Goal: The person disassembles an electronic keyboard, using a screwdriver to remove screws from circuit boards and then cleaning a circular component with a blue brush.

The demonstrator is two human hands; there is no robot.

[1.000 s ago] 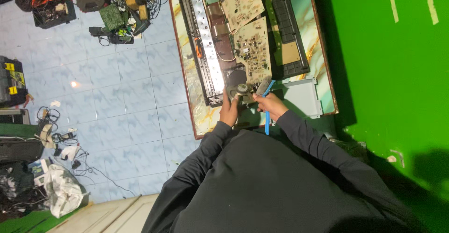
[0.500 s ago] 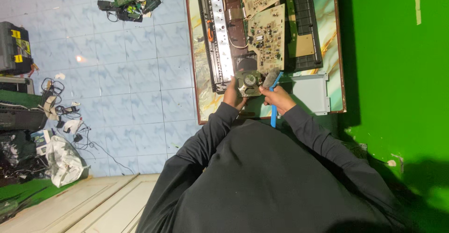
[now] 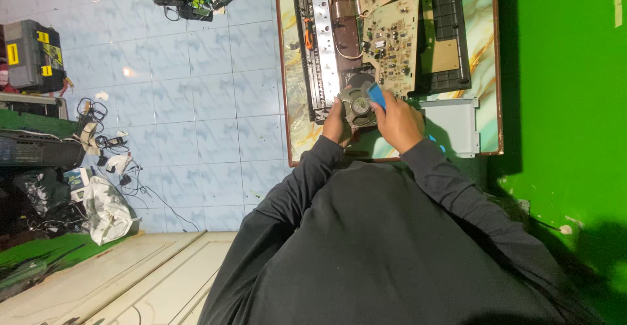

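My left hand [image 3: 336, 121] holds a small round grey speaker [image 3: 358, 106] by its rim, just above the table's near edge. My right hand [image 3: 398, 121] grips a blue-handled tool [image 3: 376, 94] whose tip rests against the speaker's face. Both hands sit over an opened electronic device [image 3: 326, 44] with a long silver strip and beige circuit boards [image 3: 392, 34] on a marble-patterned table [image 3: 292, 90]. My dark sleeves fill the lower part of the view.
A pale metal cover plate [image 3: 454, 124] lies right of my hands. A black grille panel [image 3: 447, 31] lies on the table. On the tiled floor to the left are cables, a toolbox [image 3: 31, 54], bags and loose parts. A green wall [image 3: 562, 70] stands right.
The camera shifted so the table sits further right and higher. My right hand turned the blue tool from pointing down at the table edge up onto the speaker's face.
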